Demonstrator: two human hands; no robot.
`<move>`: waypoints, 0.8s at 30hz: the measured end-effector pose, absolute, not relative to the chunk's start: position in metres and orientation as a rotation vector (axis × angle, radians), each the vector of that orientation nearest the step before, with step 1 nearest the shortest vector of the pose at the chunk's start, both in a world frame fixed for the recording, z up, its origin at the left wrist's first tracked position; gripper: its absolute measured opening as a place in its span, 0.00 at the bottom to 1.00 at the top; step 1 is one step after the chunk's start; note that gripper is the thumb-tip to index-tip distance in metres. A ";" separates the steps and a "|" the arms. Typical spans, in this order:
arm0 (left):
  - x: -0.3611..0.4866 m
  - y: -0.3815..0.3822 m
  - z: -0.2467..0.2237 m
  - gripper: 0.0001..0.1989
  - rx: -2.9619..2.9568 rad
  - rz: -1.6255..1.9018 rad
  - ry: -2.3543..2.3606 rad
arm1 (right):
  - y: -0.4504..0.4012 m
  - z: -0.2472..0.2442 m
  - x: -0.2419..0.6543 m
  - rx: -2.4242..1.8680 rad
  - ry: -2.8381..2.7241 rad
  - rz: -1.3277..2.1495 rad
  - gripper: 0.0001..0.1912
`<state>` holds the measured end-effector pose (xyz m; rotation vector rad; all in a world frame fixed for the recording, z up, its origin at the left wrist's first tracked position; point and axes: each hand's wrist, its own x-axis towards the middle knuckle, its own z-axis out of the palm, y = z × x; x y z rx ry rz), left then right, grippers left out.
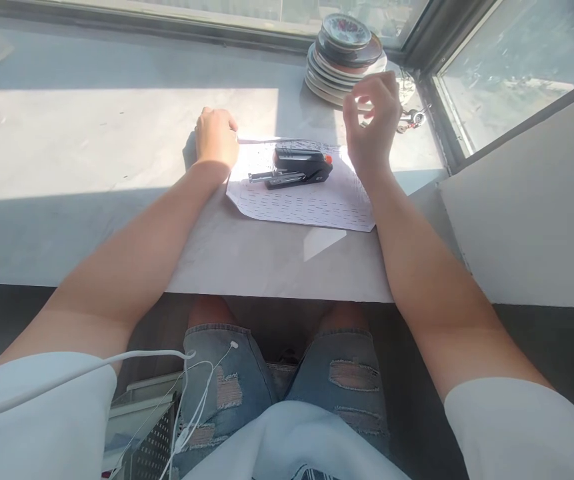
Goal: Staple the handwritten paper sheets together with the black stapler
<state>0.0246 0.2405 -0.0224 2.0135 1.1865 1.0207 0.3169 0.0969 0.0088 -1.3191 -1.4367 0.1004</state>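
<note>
A black stapler [299, 167] with an orange-red spot and a silver rail sticking out to the left lies on printed paper sheets [307, 208]. My left hand [217, 137] is closed in a fist on the table at the upper left corner of the sheets. Its fingertips are hidden, so anything inside it does not show. Above the right side of the sheets, my right hand [374, 123] is raised with thumb and forefinger curled together in a pinch. Whether something small is between those tips I cannot make out.
Behind my right hand stands a stack of plates [321, 77] by the window, with a bunch of keys [414, 119] beside it. A white wall [527, 220] borders the table [91, 233] on the right. A white cable [131, 355] hangs over my lap.
</note>
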 end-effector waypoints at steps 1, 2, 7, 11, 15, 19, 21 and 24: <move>0.025 0.241 -0.023 0.22 2.012 1.046 1.210 | 0.092 0.014 0.308 -1.242 -1.572 0.207 0.20; 0.025 0.240 -0.022 0.22 2.020 1.046 1.214 | 0.088 0.018 0.300 -1.189 -1.692 0.295 0.22; 0.032 0.226 -0.010 0.15 2.029 0.991 1.395 | 0.085 0.014 0.284 -1.216 -2.015 0.601 0.28; 0.039 0.214 0.001 0.04 2.000 1.212 1.257 | 0.088 0.010 0.288 -1.317 -2.039 0.590 0.26; 0.046 0.209 0.003 0.05 2.107 1.305 0.981 | 0.089 0.014 0.290 -1.352 -2.019 0.631 0.25; 0.050 0.204 0.002 0.14 2.157 1.194 0.862 | 0.089 0.018 0.290 -1.368 -1.979 0.663 0.27; 0.050 0.202 0.001 0.16 2.140 1.070 0.795 | 0.088 0.020 0.289 -1.359 -1.971 0.686 0.28; 0.048 0.202 -0.002 0.21 2.068 0.974 0.721 | 0.087 0.022 0.289 -1.366 -1.958 0.728 0.29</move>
